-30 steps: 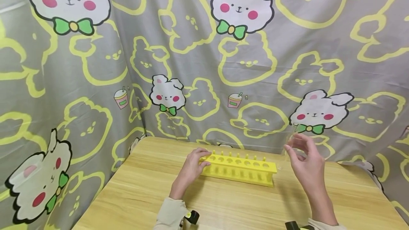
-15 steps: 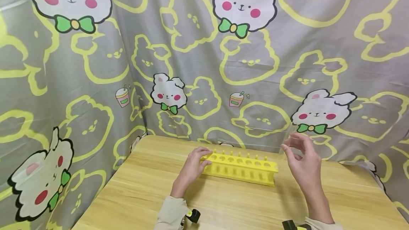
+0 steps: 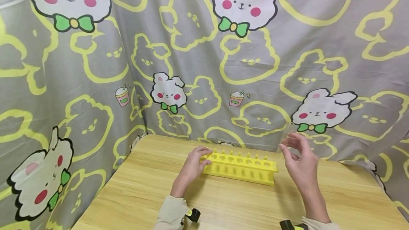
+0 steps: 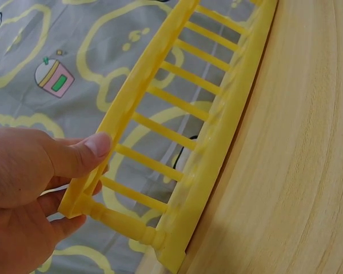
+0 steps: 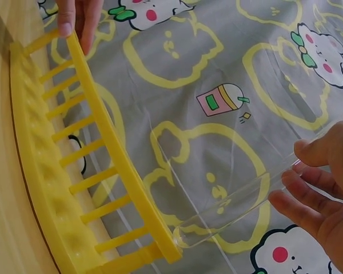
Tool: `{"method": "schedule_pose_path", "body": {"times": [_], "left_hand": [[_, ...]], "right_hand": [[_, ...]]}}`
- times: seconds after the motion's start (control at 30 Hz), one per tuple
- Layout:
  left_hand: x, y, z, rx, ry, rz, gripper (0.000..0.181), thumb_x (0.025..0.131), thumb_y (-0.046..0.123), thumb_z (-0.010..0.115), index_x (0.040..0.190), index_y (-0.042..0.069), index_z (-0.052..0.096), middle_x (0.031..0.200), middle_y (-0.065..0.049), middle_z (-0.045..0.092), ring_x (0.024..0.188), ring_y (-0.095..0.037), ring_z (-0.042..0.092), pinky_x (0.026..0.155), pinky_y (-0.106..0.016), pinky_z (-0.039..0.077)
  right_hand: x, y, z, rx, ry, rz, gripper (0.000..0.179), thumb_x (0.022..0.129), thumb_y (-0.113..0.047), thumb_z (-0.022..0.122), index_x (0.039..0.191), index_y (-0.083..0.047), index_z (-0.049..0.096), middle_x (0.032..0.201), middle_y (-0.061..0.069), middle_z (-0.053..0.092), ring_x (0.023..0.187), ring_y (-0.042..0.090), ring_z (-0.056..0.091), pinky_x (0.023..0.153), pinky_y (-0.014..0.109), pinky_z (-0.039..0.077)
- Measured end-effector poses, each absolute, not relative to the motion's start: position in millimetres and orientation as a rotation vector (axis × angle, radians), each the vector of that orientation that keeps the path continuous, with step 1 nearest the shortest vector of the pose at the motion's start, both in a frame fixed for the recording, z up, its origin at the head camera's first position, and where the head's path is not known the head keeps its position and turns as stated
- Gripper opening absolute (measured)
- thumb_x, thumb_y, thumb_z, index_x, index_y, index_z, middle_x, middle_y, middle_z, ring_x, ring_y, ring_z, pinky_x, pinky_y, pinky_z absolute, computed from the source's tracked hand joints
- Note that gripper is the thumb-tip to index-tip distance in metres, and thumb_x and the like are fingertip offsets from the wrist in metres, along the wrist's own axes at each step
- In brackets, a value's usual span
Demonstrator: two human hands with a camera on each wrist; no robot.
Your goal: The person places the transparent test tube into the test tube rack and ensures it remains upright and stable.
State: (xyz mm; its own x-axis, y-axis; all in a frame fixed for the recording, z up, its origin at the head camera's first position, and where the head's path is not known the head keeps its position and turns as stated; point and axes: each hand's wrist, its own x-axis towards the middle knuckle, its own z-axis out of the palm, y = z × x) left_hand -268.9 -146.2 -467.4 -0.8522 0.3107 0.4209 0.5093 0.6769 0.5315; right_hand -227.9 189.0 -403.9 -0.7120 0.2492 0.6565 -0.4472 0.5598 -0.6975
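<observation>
A yellow test tube rack (image 3: 239,176) stands on the table with a row of round holes along its top and pegs behind them. My left hand (image 3: 192,164) grips its left end, thumb (image 4: 97,144) on the top rail and fingers curled under and behind it. A clear test tube (image 5: 228,205), faint in the head view, is pinched by its upper part between the thumb and fingers of my right hand (image 3: 301,160). The tube slants, its rounded lower end right at the right end of the rack's top rail in the right wrist view.
The wood-grain table (image 3: 153,176) reaches back to a grey patterned curtain (image 3: 198,63), which hangs close behind the rack and along the left side. Black wrist cameras (image 3: 193,215) sit at both sleeves.
My right hand has moved slightly left with the test tube, bringing the tube's lower end to the rack's right end. The left hand keeps its grip on the rack.
</observation>
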Motion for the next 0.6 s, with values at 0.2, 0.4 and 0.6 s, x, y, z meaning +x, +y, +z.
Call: {"method": "schedule_pose_path", "body": {"times": [0.2, 0.4, 0.6], "left_hand": [[-268.9, -146.0, -468.0, -0.651, -2.595, -0.952, 0.036, 0.091, 0.008, 0.077, 0.125, -0.001, 0.071, 0.126, -0.015, 0.066, 0.12, -0.034, 0.061, 0.101, -0.047, 0.053], [-268.1, -146.8, -467.5, -0.652, -2.598, -0.961, 0.036, 0.091, 0.007, 0.076, 0.126, -0.001, 0.071, 0.126, -0.015, 0.066, 0.12, -0.034, 0.061, 0.101, -0.046, 0.053], [-267.7, -146.0, -466.8, -0.653, -2.599, -0.972, 0.036, 0.091, 0.007, 0.076, 0.126, -0.002, 0.07, 0.126, -0.015, 0.066, 0.12, -0.034, 0.061, 0.101, -0.046, 0.053]], "right_hand": [[-228.6, 186.0, -404.2, 0.189, -2.052, 1.179, 0.045, 0.087, 0.009, 0.076, 0.129, -0.001, 0.061, 0.102, 0.007, 0.07, 0.1, 0.022, 0.07, 0.074, 0.006, 0.052], [-229.6, 183.4, -403.4, 0.211, -2.053, 1.17, 0.046, 0.087, 0.008, 0.077, 0.13, -0.002, 0.062, 0.102, 0.006, 0.07, 0.1, 0.025, 0.07, 0.074, 0.006, 0.052], [-231.7, 181.8, -404.5, 0.214, -2.061, 1.155, 0.046, 0.087, 0.008, 0.077, 0.129, -0.001, 0.061, 0.101, 0.008, 0.07, 0.098, 0.023, 0.071, 0.073, 0.006, 0.052]]}}
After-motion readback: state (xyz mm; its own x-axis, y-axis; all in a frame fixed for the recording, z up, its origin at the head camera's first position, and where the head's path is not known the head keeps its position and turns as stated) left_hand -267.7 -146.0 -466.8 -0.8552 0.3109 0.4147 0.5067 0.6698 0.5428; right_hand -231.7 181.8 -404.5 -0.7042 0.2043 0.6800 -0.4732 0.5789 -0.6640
